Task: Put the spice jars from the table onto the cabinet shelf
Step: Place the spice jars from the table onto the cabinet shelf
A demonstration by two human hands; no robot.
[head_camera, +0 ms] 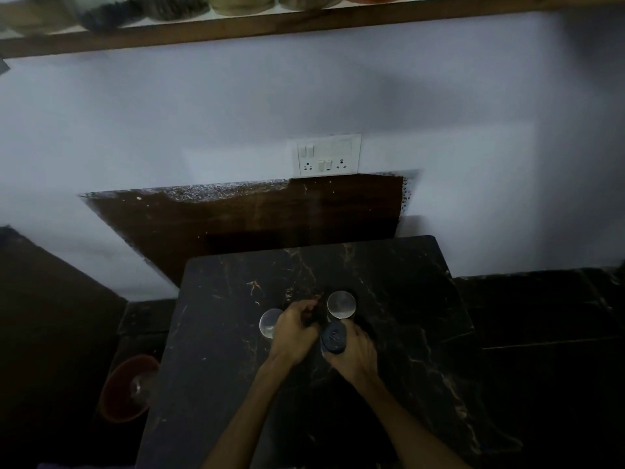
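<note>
Dark-lidded jar [333,337] in right grip [355,353]; left grip [295,330] clenched beside silver-lidded jar [270,322]

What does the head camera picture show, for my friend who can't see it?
Two bare hands reach among jars on a dark marble table: the right hand grips a dark-lidded jar, the left hand lies between two silver-lidded jars. More jars sit on the wooden shelf above.

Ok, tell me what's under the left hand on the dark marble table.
The left hand covers a dark jar; its lid and contents are hidden. Beside it stand two silver-lidded jars, and the right hand grips a dark-capped jar.
</note>
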